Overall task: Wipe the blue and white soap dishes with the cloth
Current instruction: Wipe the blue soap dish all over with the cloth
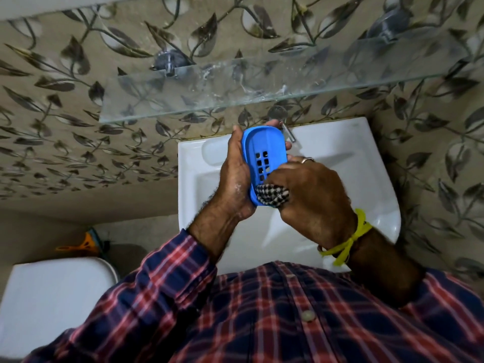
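Observation:
A blue soap dish [263, 142] with square drain holes is held tilted above the white washbasin [366, 179]. My left hand [233, 176] grips it from the left, thumb on its upper rim and fingertips behind its far edge. My right hand [309, 197] holds a bunched black-and-white checked cloth [272, 195] and presses it into the dish's lower end. No white soap dish is in view.
A glass shelf [235, 93] with soap streaks juts from the leaf-patterned wall above the basin. A metal tap [288, 132] sits just behind the dish. A white toilet tank lid [52, 297] lies at lower left, with an orange object [83, 243] behind it.

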The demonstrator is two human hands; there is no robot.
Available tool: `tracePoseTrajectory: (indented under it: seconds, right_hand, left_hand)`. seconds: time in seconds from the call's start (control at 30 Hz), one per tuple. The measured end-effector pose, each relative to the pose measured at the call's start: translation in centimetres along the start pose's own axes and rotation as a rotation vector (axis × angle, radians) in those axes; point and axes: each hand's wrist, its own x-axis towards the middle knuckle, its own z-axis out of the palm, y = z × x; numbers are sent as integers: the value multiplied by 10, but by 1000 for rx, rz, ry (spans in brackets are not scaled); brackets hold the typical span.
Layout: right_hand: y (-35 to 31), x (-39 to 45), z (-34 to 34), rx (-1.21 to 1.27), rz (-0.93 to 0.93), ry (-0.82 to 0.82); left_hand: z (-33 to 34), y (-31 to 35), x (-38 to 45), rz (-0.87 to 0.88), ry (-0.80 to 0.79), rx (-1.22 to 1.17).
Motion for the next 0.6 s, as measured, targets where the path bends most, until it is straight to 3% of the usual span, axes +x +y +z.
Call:
tracePoseTrajectory:
  seconds: [0.13, 0.27, 0.4, 0.6]
  right_hand:
    - [8, 5, 0, -31, 120, 117]
    - [2, 4, 4, -2, 41, 112]
    - [7, 9, 4, 69, 138, 253]
    - [6, 8, 6, 95, 111, 284]
  left_hand:
    - [3, -6, -5, -11, 29, 24]
    - [4, -1, -8, 5, 29, -16]
    - [8, -2, -9, 38, 42, 29]
    - [8, -1, -11, 90, 43, 61]
